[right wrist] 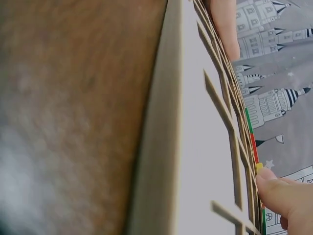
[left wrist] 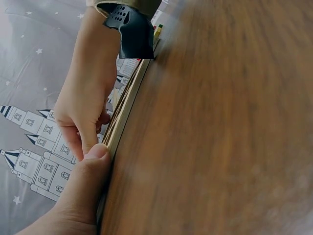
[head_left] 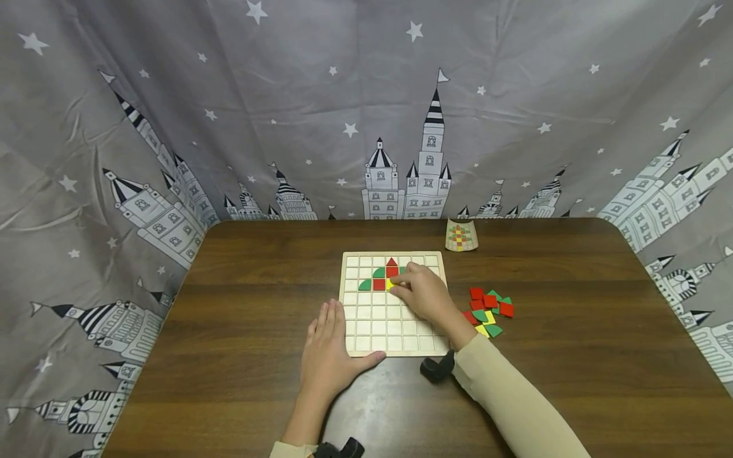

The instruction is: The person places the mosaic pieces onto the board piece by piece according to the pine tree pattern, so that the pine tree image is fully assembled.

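Note:
A pale wooden grid board [head_left: 378,328] lies on the table, several coloured tiles set in its upper cells. My right hand [head_left: 425,292] reaches over the board and pinches a yellow tile [head_left: 389,284] at the cell right of a red square [head_left: 379,285]. In the right wrist view the thumb covers part of that yellow tile [right wrist: 259,167]. Above it are another red square [head_left: 392,271] and a red triangle [head_left: 392,261]; green rounded tiles [head_left: 365,285] step down to the left. My left hand [head_left: 328,356] rests at the board's lower left corner, fingers straight, thumb along the front edge.
Loose red, green and yellow tiles [head_left: 489,302] lie in a pile right of the board, some overlapping. A small curled pattern card [head_left: 461,236] sits near the table's back edge. A grey castle-print curtain [head_left: 321,95] hangs behind the table.

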`<state>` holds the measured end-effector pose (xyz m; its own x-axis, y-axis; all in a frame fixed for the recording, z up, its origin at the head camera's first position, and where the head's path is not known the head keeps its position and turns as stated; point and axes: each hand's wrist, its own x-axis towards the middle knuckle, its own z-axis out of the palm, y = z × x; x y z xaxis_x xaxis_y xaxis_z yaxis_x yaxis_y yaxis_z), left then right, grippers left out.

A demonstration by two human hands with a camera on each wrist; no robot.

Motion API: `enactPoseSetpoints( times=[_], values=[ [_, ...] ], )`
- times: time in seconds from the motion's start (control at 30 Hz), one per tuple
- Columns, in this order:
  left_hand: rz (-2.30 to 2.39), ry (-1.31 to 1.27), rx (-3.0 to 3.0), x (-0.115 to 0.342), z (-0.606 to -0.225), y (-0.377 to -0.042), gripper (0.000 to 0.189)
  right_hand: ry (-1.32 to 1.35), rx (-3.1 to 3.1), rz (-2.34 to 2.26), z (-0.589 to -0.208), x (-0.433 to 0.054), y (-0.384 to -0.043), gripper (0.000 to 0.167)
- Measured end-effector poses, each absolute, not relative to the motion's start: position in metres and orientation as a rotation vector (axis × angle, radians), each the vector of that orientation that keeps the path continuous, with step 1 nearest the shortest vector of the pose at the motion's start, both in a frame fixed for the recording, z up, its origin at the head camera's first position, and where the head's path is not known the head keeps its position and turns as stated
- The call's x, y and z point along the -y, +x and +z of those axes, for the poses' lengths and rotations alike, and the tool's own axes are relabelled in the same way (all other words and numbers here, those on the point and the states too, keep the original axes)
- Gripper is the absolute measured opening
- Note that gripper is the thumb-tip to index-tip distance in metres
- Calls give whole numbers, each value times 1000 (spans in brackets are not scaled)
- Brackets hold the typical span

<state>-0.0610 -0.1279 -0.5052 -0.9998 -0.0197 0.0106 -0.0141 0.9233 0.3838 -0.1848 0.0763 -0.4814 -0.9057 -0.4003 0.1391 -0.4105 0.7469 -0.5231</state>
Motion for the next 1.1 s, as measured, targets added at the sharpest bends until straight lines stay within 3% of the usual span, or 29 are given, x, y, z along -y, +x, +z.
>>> enactPoseSetpoints(
  times=[0.67,1.1],
  values=[
    [-623,25,3062,128,-504,-61,134,442,2974,1315,-476,-76,-190,20],
    [-605,20,3061,128,-504,-61,133,365,2998,1254,-475,-72,-190,17]
  ],
)
